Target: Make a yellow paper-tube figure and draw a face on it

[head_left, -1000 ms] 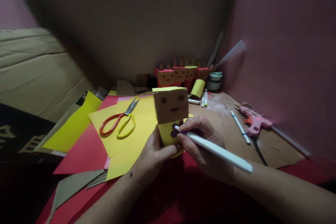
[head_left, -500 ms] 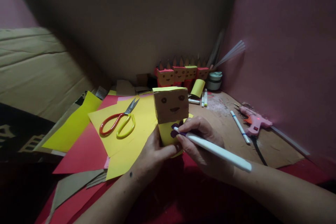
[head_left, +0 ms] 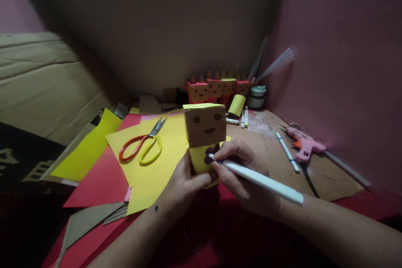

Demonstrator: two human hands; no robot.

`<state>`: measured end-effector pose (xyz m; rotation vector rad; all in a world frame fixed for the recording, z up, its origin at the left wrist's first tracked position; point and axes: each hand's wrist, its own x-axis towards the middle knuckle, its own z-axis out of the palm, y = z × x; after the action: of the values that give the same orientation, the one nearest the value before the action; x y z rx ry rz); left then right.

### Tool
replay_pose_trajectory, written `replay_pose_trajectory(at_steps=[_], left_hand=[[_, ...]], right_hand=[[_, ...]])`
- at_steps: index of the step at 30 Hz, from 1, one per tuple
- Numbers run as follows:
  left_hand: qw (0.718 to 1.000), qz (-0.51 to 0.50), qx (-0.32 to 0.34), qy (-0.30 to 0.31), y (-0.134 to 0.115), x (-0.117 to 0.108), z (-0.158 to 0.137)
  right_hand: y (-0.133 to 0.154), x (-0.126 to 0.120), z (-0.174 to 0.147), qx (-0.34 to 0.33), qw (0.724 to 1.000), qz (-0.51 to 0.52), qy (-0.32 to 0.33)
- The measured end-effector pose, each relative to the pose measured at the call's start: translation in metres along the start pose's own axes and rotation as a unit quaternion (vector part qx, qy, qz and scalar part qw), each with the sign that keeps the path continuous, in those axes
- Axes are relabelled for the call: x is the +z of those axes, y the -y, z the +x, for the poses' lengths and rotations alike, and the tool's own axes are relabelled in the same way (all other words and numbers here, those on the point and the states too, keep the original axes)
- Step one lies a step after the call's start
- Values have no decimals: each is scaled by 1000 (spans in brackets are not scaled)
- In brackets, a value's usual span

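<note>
My left hand point(head_left: 190, 178) is closed around the lower, yellow body of a paper-and-cardboard figure point(head_left: 205, 127), holding it upright. The figure has a brown box-shaped head with drawn eyes, nose and mouth, and a yellow top. On its yellow front is a dark purple flower shape point(head_left: 210, 157). In a pinch, my right hand point(head_left: 241, 171) holds a white marker point(head_left: 264, 182) with a purple part near its tip. The marker's tip is at the flower shape; whether it touches is too small to tell.
Left of the figure, scissors point(head_left: 143, 142) lie on yellow paper point(head_left: 169, 167), with red paper point(head_left: 100, 180) beneath. Several similar figures point(head_left: 215, 88) stand behind. To the right are a blue-banded marker point(head_left: 287, 153), a pink glue gun point(head_left: 306, 142) and a lidded jar point(head_left: 256, 97).
The marker's rear end has shifted slightly to the right, while its tip stays at the purple flower shape. My left hand and the figure are nearly still.
</note>
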<state>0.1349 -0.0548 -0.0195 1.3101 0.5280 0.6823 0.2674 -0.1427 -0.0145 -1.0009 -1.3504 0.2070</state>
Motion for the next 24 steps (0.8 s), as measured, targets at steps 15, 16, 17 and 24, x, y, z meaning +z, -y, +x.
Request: replay_pose_trajectory(at_steps=[15,16,17,24], left_hand=[[995,-92,-14,27,1,3,2],[994,-103,-9,28,1,3,3],[993,-116,-5,31,0,3,3],[985,-167,-24,46,-8,4,3]], right_hand=[[5,-3,0,38,997,62,-1],[5,-3,0,40,997,63,0],[5,-3,-1,41,997,64,0],[7,-3,0,23,997,74,9]])
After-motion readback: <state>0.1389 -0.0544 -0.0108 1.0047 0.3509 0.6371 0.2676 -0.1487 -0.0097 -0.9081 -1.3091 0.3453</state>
